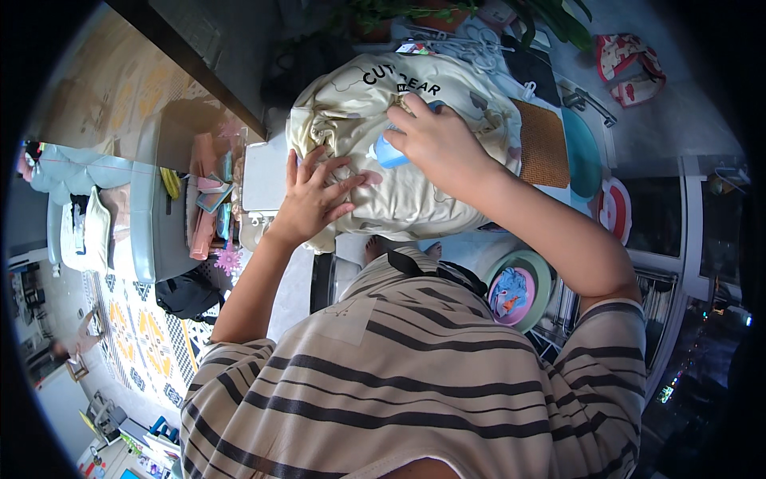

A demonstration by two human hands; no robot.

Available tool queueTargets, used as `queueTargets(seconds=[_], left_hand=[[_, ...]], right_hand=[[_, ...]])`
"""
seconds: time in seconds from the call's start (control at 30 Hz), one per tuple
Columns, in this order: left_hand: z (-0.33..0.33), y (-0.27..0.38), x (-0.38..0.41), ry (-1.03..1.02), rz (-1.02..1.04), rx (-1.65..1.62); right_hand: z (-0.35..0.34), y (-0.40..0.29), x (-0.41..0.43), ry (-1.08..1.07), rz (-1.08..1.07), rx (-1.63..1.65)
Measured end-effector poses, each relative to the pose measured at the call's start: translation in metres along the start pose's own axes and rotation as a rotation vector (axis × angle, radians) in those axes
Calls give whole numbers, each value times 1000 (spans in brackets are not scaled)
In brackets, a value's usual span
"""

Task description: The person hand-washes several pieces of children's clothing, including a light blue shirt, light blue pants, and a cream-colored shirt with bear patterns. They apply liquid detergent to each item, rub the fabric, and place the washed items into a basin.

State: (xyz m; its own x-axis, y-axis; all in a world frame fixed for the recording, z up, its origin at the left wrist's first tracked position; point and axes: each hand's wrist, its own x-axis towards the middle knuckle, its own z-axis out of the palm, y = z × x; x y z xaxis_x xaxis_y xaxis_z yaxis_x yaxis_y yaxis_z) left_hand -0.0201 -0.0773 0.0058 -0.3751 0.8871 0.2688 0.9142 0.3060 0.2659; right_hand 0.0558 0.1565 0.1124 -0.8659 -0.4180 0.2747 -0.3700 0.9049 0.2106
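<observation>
A bunched cream fabric (413, 206), printed with lettering and small bear shapes, is spread in a rounded heap before me. My left hand (311, 200) lies on its left side, fingers spread and pressed to the folds. Over the middle of the heap, my right hand (440, 143) grips a light-blue plastic bottle (390, 155). The bottle is tilted, its white nozzle pointing left and close to the cloth. Whether the nozzle touches the cloth I cannot tell. My right fingers cover much of the bottle.
A brown textured mat (541, 142) and a teal basin (581, 158) are to the right, near a metal faucet (589, 106). Lower right, a pink basin holding blue cloth sits within a green basin (541, 281). Hangers (479, 51) and plants (413, 11) lie beyond the fabric.
</observation>
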Motion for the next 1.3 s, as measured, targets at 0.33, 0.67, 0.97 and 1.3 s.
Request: queueTargets(seconds=[0.33, 0.67, 0.97, 1.3], left_hand=[[1, 2, -1, 3, -3, 11], [-3, 13, 8, -65, 2, -44], [3, 14, 11, -89, 52, 100], [0, 11, 7, -109, -7, -12]], right_hand=[[-6, -4, 4, -110, 6, 40], [31, -2, -6, 224, 71, 106], [31, -3, -8, 96, 79, -56], [14, -6, -11, 153, 66, 122]])
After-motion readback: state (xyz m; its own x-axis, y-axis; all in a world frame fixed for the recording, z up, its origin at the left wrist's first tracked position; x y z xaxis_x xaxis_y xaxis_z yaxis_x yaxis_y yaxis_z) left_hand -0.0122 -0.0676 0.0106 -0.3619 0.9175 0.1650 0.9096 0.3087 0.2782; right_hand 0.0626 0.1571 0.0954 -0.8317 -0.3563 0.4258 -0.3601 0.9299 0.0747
